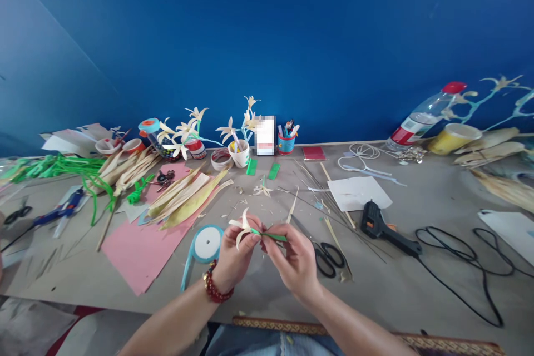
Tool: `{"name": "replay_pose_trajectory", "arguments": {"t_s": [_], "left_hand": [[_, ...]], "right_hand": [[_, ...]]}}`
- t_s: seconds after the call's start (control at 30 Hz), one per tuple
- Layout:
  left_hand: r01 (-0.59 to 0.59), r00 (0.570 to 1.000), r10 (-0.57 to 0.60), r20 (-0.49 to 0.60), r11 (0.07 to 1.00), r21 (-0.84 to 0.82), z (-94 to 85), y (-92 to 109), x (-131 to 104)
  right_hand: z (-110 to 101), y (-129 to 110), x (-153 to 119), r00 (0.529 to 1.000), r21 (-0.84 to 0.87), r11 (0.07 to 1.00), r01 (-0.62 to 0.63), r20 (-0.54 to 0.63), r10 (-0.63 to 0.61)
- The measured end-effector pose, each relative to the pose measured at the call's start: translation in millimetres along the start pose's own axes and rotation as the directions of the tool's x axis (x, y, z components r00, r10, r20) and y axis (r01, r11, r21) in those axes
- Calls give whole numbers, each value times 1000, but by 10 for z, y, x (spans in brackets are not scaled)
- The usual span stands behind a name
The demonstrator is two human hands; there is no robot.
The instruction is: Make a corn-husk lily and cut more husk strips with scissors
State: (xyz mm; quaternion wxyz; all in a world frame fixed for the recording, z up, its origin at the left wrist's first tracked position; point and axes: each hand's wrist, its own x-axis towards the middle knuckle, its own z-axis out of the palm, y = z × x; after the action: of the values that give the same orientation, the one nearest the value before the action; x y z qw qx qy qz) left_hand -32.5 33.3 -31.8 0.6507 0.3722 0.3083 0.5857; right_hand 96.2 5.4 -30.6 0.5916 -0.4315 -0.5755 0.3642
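Note:
A cream craft flower (pixel 243 226) with pointed petals is pinched at its base by my left hand (pixel 234 256), fingers closed. My right hand (pixel 295 260) is closed on a narrow green strip (pixel 275 237), whose inner end meets the flower's green base between my fingertips. Whether the strip is paper or tape I cannot tell. Just left of my hands lies a roll of light blue ribbon (pixel 208 243) with a loose tail. Black-handled scissors (pixel 329 259) rest on the table at the right, partly hidden by my right hand. A second cream flower (pixel 262 190) lies beyond my hands.
Pink paper (pixel 137 253) and dried corn husks (pixel 183 200) lie at the left. A black glue gun (pixel 381 228) with its looping cord takes up the right. Cups with finished flowers (pixel 238 153), a pen cup (pixel 286 144) and a plastic bottle (pixel 417 125) stand along the blue wall.

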Motion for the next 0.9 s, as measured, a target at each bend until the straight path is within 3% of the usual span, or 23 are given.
{"name": "replay_pose_trajectory", "arguments": {"t_s": [0.17, 0.37, 0.6, 0.73, 0.8, 0.87, 0.9], "left_hand": [[15, 1000, -15, 18, 1000, -21, -30, -13, 0], [16, 995, -11, 96, 998, -58, -100, -50, 6], [-29, 995, 27, 97, 999, 20, -202, -90, 1], [-16, 999, 12, 43, 994, 106, -266, -110, -5], [-16, 997, 8, 73, 995, 100, -285, -117, -1], [-16, 993, 8, 116, 997, 75, -287, -120, 8], [-17, 992, 9, 123, 998, 63, -279, -119, 14]], "right_hand": [[34, -4, 22, 990, 184, 973, -137, 12, 137], [48, 19, 84, 945, 460, 826, -326, 129, 301], [9, 10, 144, 886, 559, 688, -463, 273, 374], [-39, 6, 193, 803, 585, 549, -597, 436, 407], [-50, 18, 209, 751, 571, 489, -660, 521, 406], [-43, 31, 209, 744, 572, 477, -667, 534, 401], [-35, 36, 201, 763, 579, 498, -646, 508, 400]]}}
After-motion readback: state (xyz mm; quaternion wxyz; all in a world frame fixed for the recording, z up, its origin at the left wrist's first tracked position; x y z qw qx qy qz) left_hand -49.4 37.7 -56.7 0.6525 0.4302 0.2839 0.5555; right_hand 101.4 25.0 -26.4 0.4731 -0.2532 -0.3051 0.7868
